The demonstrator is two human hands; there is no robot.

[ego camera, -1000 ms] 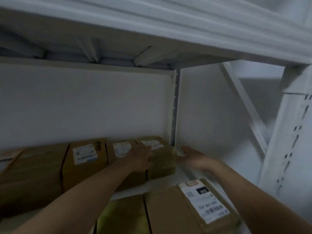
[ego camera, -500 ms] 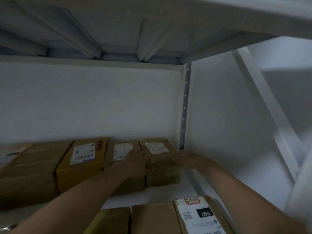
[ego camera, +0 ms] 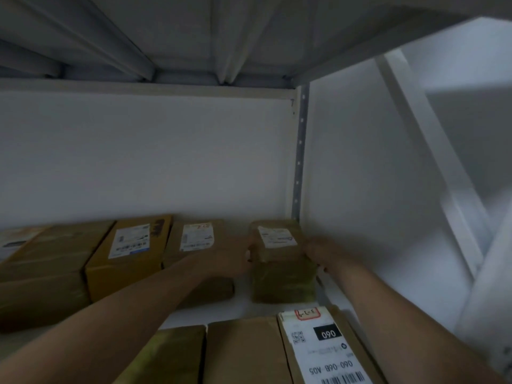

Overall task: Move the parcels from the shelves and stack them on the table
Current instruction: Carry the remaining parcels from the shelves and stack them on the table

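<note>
White metal shelving fills the view in dim light, with a pale back wall (ego camera: 138, 156) behind it and the ribbed underside of the upper shelf (ego camera: 194, 37) overhead. At the back right corner of the shelf (ego camera: 249, 311) stands a perforated upright post (ego camera: 299, 162), and a diagonal brace (ego camera: 432, 151) crosses the open right end.

Just in front of that post sits the small brown parcel (ego camera: 282, 275), a white label on its top face. Both bare arms reach in to it: the left hand (ego camera: 232, 259) is clasped against its left side, and the right hand (ego camera: 321, 253) grips its right side, so the parcel is held between the two. The fingers are blurred, and it cannot be told whether its base is off the shelf.

A narrow gap separates it from the labelled brown parcel (ego camera: 194, 231) to its left, which the left forearm partly covers. Further along the back edge come a yellow box (ego camera: 127, 256) with a printed label and a large brown carton (ego camera: 47, 259), all touching or nearly so.

Along the front edge lies a second row – a parcel marked 090 (ego camera: 321, 350) at the right, a plain brown parcel (ego camera: 241, 353) beside it, and an olive-wrapped parcel (ego camera: 171, 356) next to that
</note>
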